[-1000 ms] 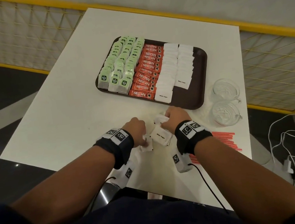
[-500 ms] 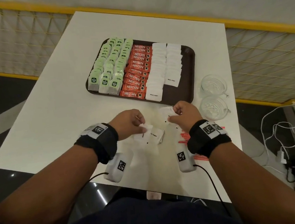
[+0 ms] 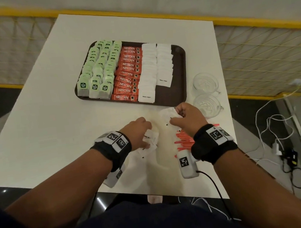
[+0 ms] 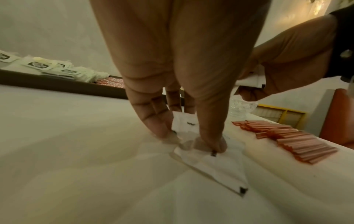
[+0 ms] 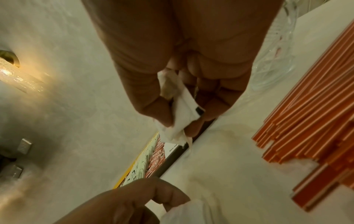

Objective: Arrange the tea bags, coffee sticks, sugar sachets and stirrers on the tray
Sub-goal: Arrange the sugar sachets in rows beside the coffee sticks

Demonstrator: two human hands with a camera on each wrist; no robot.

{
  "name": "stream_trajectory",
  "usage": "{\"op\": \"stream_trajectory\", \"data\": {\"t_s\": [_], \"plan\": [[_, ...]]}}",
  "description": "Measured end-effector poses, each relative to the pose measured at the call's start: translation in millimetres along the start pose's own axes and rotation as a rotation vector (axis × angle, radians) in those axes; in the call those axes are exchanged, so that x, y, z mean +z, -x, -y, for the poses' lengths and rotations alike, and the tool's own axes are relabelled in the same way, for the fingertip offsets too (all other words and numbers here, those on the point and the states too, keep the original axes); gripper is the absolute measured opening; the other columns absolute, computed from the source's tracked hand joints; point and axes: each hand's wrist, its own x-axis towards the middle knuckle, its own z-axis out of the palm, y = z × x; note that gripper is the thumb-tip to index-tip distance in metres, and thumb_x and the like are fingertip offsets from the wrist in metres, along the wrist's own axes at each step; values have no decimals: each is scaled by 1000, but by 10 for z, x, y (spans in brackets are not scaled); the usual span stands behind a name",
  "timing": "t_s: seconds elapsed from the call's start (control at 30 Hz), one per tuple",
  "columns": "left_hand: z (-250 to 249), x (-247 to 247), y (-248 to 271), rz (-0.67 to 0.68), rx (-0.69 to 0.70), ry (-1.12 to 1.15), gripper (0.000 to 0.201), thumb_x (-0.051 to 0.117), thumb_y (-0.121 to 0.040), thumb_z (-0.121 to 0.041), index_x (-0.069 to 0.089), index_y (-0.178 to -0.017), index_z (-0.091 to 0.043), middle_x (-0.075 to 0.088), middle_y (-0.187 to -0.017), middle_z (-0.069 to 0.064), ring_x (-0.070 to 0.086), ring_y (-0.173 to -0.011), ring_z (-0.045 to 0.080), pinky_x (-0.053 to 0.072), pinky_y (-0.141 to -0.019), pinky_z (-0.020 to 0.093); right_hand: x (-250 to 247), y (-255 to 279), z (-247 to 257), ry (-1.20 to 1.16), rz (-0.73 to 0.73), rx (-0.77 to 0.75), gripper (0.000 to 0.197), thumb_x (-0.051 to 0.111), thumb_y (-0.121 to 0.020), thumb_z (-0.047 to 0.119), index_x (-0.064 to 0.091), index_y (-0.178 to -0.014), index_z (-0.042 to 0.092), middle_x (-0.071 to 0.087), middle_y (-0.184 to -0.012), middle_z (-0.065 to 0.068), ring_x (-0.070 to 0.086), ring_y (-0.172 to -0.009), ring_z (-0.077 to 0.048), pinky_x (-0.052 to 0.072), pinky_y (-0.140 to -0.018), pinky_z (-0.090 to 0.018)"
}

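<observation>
The brown tray [image 3: 181, 91] holds rows of green tea bags [image 3: 101, 68], red coffee sticks [image 3: 128, 73] and white sugar sachets [image 3: 152, 70]. My left hand [image 3: 149, 142] pinches a loose sugar sachet [image 4: 184, 122] against the table, with another sachet [image 4: 216, 166] lying flat under its thumb. Just short of the tray's near edge, my right hand [image 3: 174, 115] pinches a small bunch of sugar sachets [image 5: 184, 115] above the table. Red stirrers [image 3: 184, 140] lie in a heap under the right wrist, also seen as stirrers [image 4: 287, 139] in the left wrist view.
Two glass bowls [image 3: 205, 83] [image 3: 207, 105] stand right of the tray, close to my right hand. The white table [image 3: 53, 125] ends near my body and just right of the bowls. White cables [image 3: 271, 124] lie on the floor to the right.
My hands have drawn apart. The right hand has risen toward the tray with its sachets, while the left hand has stayed low on the loose sachets.
</observation>
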Motion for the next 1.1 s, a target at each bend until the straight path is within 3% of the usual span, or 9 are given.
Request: {"op": "stream_trajectory", "data": {"t_s": [0.13, 0.33, 0.4, 0.5, 0.57, 0.7, 0.83, 0.93, 1.1], "plan": [[-17, -6, -15, 20, -18, 39, 52, 76, -81, -28, 52, -126, -18, 53, -122, 4, 56, -108, 26, 47, -92, 36, 1, 38, 26, -7, 38, -9, 21, 76, -75, 11, 57, -84, 10, 65, -85, -11, 60, -73, -20, 53, -66, -32], [24, -24, -107, -10, 4, -32, 45, 76, -76, -36, 58, -113, -18, 52, -114, 5, 51, -107, 26, 45, -91, 36, 10, 18, 112, -22, 94, -41, 21, 75, -76, 8, 56, -80, 13, 62, -79, -5, 55, -64, -11, 45, -51, -12], [62, -32, -117, -52, -26, 155, 38, 75, -80, -27, 56, -110, -15, 54, -112, 6, 55, -103, 27, 47, -85, 35, 17, -7, 152, -49, 126, -50, 23, 76, -76, 6, 55, -79, 15, 62, -79, -6, 56, -64, -12, 48, -54, -15], [180, -110, -97, -169, -130, 487, 47, 74, -84, -23, 50, -123, -15, 58, -112, 3, 58, -97, 23, 49, -75, 31, 27, -53, 205, -104, 186, -46, 24, 77, -77, 6, 56, -81, 16, 67, -83, -10, 61, -70, -18, 54, -66, -33], [249, -216, -63, -198, -168, 752, 48, 72, -87, -21, 50, -130, -14, 60, -115, 1, 62, -100, 25, 56, -78, 34, 48, -91, 251, -139, 245, -40, 23, 78, -77, 6, 58, -86, 12, 70, -89, -16, 64, -73, -22, 56, -70, -39], [269, -476, 6, -61, -114, 1202, 34, 62, -95, -11, 58, -128, -9, 64, -121, 9, 65, -108, 24, 57, -85, 26, 153, -177, 406, -219, 319, -10, 24, 76, -78, 3, 59, -92, 12, 70, -97, -17, 65, -80, -24, 55, -71, -40], [317, -686, 8, 109, -149, 1727, 35, 50, -100, -19, 52, -132, -5, 65, -125, 20, 65, -111, 39, 56, -86, 53, 273, -340, 531, -256, 345, 17, 26, 77, -77, 2, 60, -92, 15, 70, -98, -14, 65, -84, -27, 53, -68, -40], [376, -783, -64, 126, -112, 1741, 40, 56, -98, -26, 51, -134, -9, 63, -129, 19, 63, -115, 38, 56, -88, 52, 323, -481, 606, -277, 322, 44, 26, 78, -76, 3, 61, -93, 14, 70, -98, -14, 66, -86, -30, 55, -70, -40], [462, -906, -247, -18, -65, 1646, 45, 62, -92, -2, 48, -134, -13, 62, -131, 13, 67, -108, 30, 60, -76, 37, 383, -692, 666, -284, 150, 154, 38, 84, -74, 12, 62, -104, 5, 71, -101, -15, 71, -90, -29, 61, -77, -43]]}}
